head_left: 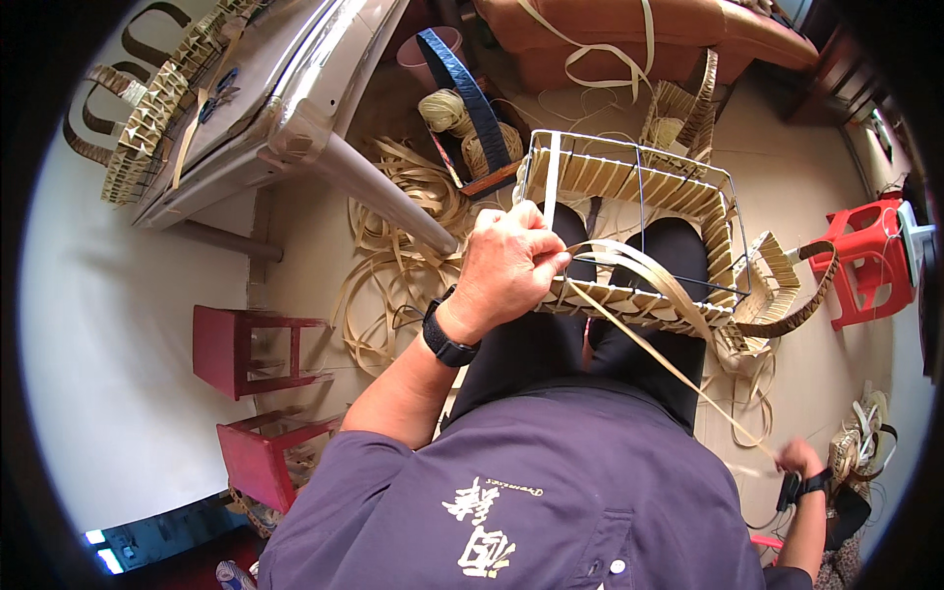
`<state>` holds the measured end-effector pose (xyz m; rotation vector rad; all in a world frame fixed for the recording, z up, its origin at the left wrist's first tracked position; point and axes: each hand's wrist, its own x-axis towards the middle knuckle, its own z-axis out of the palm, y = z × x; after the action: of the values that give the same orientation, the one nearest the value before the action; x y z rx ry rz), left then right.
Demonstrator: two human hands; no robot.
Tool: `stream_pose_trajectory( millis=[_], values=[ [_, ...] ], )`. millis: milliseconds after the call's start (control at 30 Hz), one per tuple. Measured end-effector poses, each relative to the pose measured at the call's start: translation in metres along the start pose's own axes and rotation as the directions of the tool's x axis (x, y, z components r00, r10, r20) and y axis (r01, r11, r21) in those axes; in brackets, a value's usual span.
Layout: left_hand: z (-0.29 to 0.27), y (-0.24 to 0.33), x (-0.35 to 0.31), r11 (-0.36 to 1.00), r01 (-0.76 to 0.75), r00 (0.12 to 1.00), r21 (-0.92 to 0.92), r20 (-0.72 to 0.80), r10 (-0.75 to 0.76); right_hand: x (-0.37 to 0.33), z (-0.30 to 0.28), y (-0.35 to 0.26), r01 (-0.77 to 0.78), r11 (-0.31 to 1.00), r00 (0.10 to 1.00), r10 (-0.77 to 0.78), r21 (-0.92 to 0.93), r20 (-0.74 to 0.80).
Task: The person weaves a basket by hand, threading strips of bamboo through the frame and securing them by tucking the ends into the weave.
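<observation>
Two bare hands on one pale strip (654,354). Right hand (801,462): low right, blurred, fingers apparently closed on the strip. Left hand (516,258): thumb and fingers pinching the strip by the near-left corner of the basket (615,177). Basket lies over the thighs (521,359), long axis left-right, opening upward; rectangular, dark wire frame partly bare, cream-wrapped walls. Beyond: red stool (860,256) right, tangled strip heap (413,202) left.
</observation>
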<state>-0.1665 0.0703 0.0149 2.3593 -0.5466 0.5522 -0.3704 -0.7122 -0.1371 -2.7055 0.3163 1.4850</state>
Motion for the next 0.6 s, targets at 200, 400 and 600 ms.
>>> stream_pose_trajectory(
  millis=[200,400,600],
  values=[
    [0.001,0.008,0.007,1.000,-0.026,0.999,0.014,0.028,0.026,0.012,-0.011,-0.017,-0.036,0.952,0.945,-0.066,-0.304,-0.319],
    [-0.001,0.002,-0.002,0.996,-0.076,0.997,0.044,-0.019,0.077,-0.069,-0.113,-0.312,0.661,0.575,0.746,-0.575,0.481,-0.337],
    [-0.006,0.006,-0.004,0.991,0.134,0.986,-0.022,0.103,-0.131,-0.084,-0.116,-0.425,0.636,0.448,0.662,-0.735,0.628,-0.146]
  ],
)
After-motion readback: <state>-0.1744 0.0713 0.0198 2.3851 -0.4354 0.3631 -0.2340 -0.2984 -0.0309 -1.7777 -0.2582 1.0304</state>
